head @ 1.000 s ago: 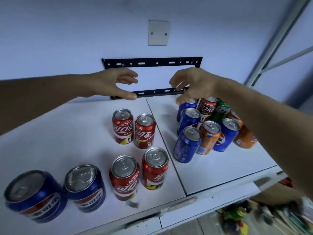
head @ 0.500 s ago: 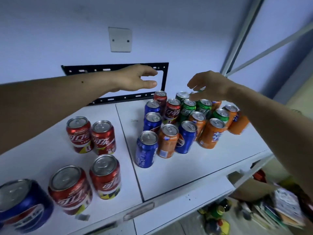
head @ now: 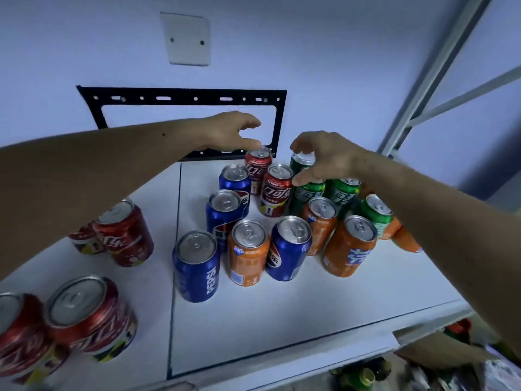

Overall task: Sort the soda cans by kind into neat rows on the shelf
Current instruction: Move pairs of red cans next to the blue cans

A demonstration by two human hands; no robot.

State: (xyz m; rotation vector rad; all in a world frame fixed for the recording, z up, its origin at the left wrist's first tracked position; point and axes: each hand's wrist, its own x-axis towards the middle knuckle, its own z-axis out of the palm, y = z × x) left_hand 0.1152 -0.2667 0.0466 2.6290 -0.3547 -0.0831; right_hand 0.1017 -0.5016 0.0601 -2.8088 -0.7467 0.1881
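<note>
A mixed cluster of cans stands on the right panel of the white shelf (head: pixel 282 320): blue Pepsi cans (head: pixel 197 266), orange Fanta cans (head: pixel 246 253), green cans (head: pixel 342 190) and two red cola cans (head: pixel 276 190). My left hand (head: pixel 234 131) hovers open just above the far red cola can (head: pixel 258 163), thumb near its top. My right hand (head: pixel 321 156) is open with curled fingers over a green can (head: pixel 300 162) at the back. Several red cola cans (head: pixel 124 235) stand in pairs on the left panel.
A black metal bracket (head: pixel 180 98) and a white blank plate (head: pixel 186 39) are fixed to the wall behind the shelf. A grey shelf post (head: pixel 431 77) rises at the right. Clutter lies on the floor below the shelf's front edge.
The view has swung right and closer to the mixed cluster. Both hands have come down toward the back cans, the left to the far red can, the right to a green can.
</note>
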